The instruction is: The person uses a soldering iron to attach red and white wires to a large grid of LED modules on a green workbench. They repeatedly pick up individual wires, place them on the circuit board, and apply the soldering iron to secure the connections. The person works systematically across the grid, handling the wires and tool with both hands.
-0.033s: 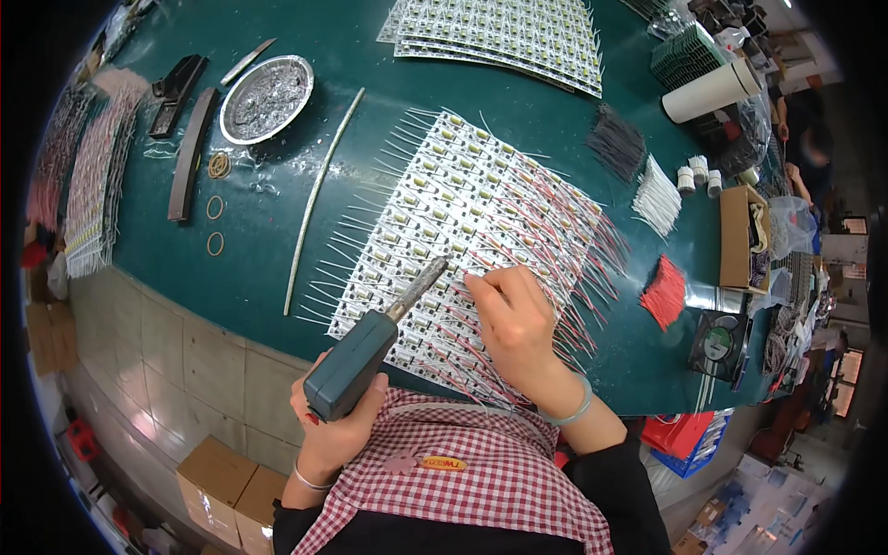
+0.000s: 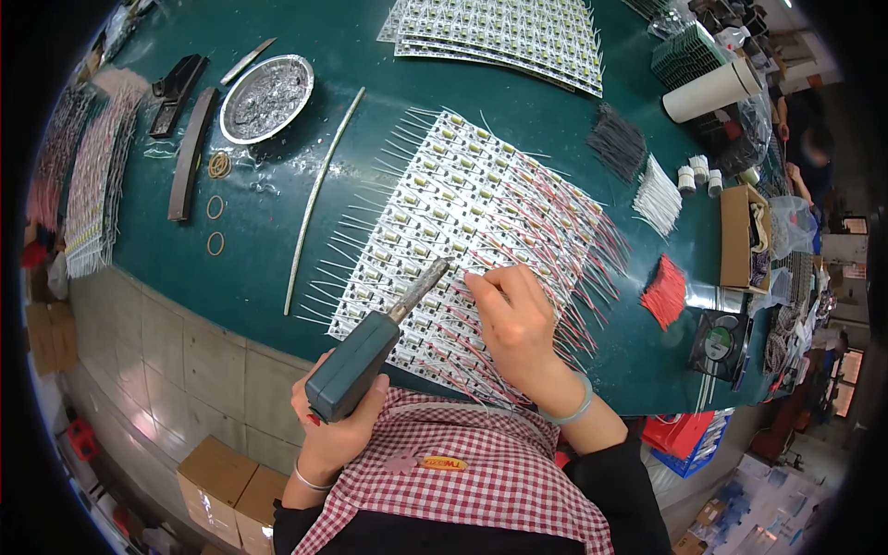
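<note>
My left hand [image 2: 335,437] is wrapped round the dark green handle of a soldering gun [image 2: 355,364]. Its grey metal tip slants up and right, over a white sheet of small circuit boards [image 2: 421,227] lying on the table. Thumb and forefinger of my right hand [image 2: 516,319] are pinched together just right of the tip, seemingly on the end of a thin red wire, mostly hidden by the fingers. Red and white wires [image 2: 569,240] trail off the sheet's right side, and short pale wires [image 2: 347,245] stick out along its left edge.
Left on the green table [image 2: 268,268] are a metal bowl of silvery scraps [image 2: 268,97], rubber bands [image 2: 218,166] and a long pale rod [image 2: 322,199]. Stacked board sheets [image 2: 499,42] lie at the back. Black [image 2: 616,141], white [image 2: 657,197] and red [image 2: 663,293] wire bundles sit right, near a small fan [image 2: 719,344].
</note>
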`<state>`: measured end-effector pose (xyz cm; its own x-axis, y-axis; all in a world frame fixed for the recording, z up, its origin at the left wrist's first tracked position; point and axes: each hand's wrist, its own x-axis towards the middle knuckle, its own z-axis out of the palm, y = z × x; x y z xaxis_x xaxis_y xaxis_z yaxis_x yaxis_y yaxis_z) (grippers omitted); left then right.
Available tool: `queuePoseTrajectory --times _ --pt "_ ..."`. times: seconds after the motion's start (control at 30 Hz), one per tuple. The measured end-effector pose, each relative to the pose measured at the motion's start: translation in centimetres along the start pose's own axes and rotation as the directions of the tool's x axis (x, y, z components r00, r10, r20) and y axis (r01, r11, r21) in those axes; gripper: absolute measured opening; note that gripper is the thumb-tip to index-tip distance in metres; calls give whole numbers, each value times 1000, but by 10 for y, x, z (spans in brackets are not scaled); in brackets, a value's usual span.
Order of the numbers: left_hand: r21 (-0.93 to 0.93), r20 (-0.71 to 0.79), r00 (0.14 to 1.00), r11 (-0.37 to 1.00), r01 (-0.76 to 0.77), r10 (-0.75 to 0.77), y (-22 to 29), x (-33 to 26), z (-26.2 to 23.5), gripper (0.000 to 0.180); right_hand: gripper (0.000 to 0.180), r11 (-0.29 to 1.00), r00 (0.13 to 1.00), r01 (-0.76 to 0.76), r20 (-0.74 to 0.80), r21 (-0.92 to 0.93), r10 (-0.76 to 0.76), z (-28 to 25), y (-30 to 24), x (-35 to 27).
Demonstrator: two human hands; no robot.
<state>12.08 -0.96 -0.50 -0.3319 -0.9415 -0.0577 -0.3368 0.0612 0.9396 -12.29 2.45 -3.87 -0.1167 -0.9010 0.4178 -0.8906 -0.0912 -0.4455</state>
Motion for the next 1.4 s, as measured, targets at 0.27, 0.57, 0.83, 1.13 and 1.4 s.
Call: queuePoseTrajectory --times 0.27,0.57,0.83,1.13,1.4 --pt "79 95 995 996 -48 41 9 3 -3 19 29 1000 1000 -1 0 -19 1 3 0 0" --pt "62 74 993 994 -94 89 7 4 1 17 29 999 1000 2 -17 -37 -2 2 -1 0" --pt "71 63 994 993 -99 94 5 5 6 14 29 999 1000 7 -24 -43 -8 3 -1 1" --pt "86 95 995 996 5 -13 7 -2 0 18 30 999 1000 4 16 -46 -3 4 2 -4" --pt "-128 -3 991 983 135 -137 -9 -18 -6 19 30 999 1000 5 26 -40 -4 4 1 -4"
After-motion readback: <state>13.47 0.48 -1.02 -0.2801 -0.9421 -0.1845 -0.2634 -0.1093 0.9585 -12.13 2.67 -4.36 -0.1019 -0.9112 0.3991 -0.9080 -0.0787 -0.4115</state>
